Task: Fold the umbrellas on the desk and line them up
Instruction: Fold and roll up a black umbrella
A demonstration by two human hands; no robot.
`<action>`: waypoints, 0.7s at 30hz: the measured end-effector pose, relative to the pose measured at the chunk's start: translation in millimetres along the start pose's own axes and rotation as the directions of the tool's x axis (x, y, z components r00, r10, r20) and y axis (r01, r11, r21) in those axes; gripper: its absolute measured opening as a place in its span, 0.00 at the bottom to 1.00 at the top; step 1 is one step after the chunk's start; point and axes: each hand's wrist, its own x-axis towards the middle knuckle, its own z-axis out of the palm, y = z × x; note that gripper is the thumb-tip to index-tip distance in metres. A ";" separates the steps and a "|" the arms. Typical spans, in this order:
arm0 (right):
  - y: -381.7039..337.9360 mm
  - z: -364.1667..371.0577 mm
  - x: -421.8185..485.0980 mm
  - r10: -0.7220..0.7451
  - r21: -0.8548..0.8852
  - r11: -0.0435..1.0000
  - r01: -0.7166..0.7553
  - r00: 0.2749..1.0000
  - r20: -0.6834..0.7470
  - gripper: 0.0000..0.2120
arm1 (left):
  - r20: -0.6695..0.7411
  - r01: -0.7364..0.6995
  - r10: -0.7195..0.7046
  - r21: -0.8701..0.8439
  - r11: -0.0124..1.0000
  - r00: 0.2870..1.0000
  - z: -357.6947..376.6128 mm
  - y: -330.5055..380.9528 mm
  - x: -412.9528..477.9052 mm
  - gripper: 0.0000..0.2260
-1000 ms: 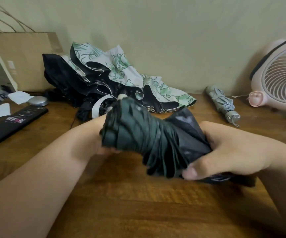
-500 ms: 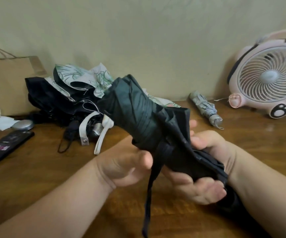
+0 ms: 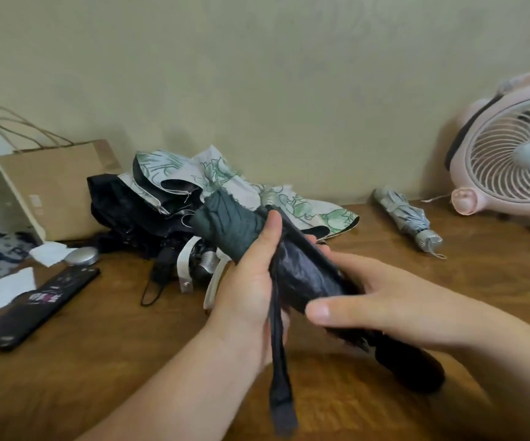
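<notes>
The dark umbrella (image 3: 235,224), judged light, soft and slippery, is clasped mid-roll by the left hand (image 3: 250,281) and right hand (image 3: 400,300), fingers (image 3: 272,227) curled.

Grips the rolled umbrella (image 3: 233,226) in the left hand (image 3: 247,281), thumb raised along its near side, fingers wrapped out of sight behind. Cradles it from below with the right hand (image 3: 391,300), fingertips curling up on the far side, thumb straight and pointing toward the left palm. Reaches in with the bare left forearm (image 3: 161,377) from lower left, the right forearm (image 3: 512,354) from lower right.
</notes>
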 end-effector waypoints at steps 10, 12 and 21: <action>-0.8 23.3 16.1 -0.012 -0.120 0.993 -0.004 0.991 -0.135 0.13 | 0.096 -0.089 0.105 -0.159 0.983 0.990 -14.3 7.5 -0.9 0.28; -4.0 24.9 9.3 -0.002 -0.046 0.999 -0.002 0.997 -0.084 0.14 | 0.131 -0.096 0.117 -0.155 0.983 0.984 -15.9 4.7 -0.9 0.28; 9.0 17.2 6.4 -0.707 -0.695 0.692 0.195 0.378 -0.598 0.26 | 0.241 -0.094 0.078 0.056 0.994 0.967 -10.9 11.0 -15.8 0.31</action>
